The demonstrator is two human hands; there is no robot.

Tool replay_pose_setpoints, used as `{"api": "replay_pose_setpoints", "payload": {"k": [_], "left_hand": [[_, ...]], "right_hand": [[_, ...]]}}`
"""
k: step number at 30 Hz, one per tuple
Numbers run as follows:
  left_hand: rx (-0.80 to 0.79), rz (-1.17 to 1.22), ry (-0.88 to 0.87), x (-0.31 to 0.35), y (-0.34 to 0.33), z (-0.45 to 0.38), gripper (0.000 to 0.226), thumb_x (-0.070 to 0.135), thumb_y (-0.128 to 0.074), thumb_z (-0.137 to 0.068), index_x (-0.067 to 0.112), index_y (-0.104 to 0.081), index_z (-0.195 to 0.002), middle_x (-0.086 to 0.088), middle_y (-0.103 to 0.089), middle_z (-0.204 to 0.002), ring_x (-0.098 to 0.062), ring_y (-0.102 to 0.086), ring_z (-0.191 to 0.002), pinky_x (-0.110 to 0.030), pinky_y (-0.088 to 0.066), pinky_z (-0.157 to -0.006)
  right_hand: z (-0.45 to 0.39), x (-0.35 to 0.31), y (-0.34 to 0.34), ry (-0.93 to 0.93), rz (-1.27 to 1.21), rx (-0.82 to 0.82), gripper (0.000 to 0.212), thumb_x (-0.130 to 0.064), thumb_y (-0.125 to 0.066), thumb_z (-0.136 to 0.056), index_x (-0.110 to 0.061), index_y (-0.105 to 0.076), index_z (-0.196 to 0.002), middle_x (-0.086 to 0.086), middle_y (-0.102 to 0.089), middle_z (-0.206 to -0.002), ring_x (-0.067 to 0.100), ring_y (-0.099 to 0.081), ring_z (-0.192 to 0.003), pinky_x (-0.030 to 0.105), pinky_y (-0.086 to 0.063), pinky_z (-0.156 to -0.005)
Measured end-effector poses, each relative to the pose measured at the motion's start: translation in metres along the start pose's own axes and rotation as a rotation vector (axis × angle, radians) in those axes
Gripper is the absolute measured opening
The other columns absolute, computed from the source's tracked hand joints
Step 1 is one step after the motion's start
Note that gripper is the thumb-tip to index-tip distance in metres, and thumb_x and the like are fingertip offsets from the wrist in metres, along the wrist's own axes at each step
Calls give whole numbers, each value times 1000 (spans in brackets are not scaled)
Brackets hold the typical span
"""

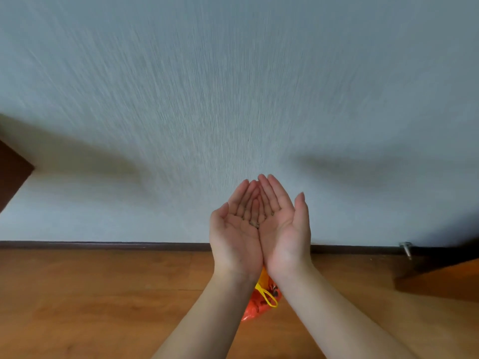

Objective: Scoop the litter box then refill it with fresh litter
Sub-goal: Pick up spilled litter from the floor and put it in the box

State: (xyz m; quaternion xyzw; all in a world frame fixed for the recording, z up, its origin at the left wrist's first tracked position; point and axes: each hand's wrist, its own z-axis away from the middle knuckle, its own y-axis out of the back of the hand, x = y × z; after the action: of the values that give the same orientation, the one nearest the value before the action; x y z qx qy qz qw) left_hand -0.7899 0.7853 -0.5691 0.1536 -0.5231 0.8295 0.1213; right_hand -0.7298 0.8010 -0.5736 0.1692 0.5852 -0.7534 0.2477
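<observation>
Cupping a few litter bits [254,224], both open hands touch.
Under the left hand [234,229] and right hand [285,226] lies an orange bag [261,301].

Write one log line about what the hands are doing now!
left hand: open, cupped | right hand: open, cupped, touching left | few litter grains in palms | orange bag on floor below

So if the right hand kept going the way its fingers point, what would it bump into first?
Probably the pale wall. The right hand lies palm up beside the left hand, fingers pointing forward and up, with nothing visible between fingertips and wall, though how far off the wall is can't be judged.
</observation>
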Motion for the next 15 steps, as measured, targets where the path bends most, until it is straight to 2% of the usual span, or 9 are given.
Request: {"api": "replay_pose_setpoints", "payload": {"k": [15], "left_hand": [[16,-20,59,-113,211,-115,47,21,-27,-101,-1,-58,-128,-17,-67,-123,-26,-61,-120,-38,-37,-112]], "right_hand": [[-77,128,217,-72,8,90,56,-43,-25,-102,-5,-54,-131,8,-62,-129,19,-55,-124,34,-34,-111]]}}
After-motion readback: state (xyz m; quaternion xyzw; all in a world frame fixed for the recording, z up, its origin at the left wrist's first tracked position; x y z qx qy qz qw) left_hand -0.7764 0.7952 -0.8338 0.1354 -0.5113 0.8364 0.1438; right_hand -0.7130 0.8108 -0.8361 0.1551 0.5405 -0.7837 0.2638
